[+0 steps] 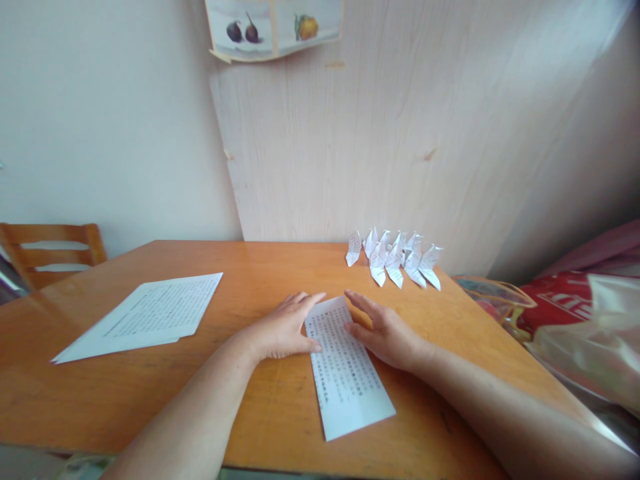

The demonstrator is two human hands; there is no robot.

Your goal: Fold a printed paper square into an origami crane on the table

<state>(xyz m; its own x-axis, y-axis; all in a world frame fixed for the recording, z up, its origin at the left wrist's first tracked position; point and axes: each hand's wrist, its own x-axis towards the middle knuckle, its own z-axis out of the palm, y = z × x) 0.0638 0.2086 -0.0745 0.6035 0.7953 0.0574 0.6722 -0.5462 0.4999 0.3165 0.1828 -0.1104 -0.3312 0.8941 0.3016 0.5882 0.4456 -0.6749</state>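
Observation:
A folded sheet of printed paper (345, 373), long and narrow, lies on the wooden table in front of me, slightly slanted. At its upper left edge is my left hand (287, 327), thumb resting on the print and fingers stretched toward the top corner. My right hand (387, 330) sits along the right edge, its thumb touching the paper and its fingers extended apart from the thumb. Neither hand is closed around the sheet. Beyond the hands, several folded paper figures (395, 260) made of printed paper stand grouped near the table's far right corner.
A stack of printed sheets (155, 313) lies on the left of the wooden table (250, 400). Behind the table's left end is a wooden chair (55, 247). Red and clear plastic bags (575, 313) crowd the right side. Fruit pictures (275, 27) hang on the wall.

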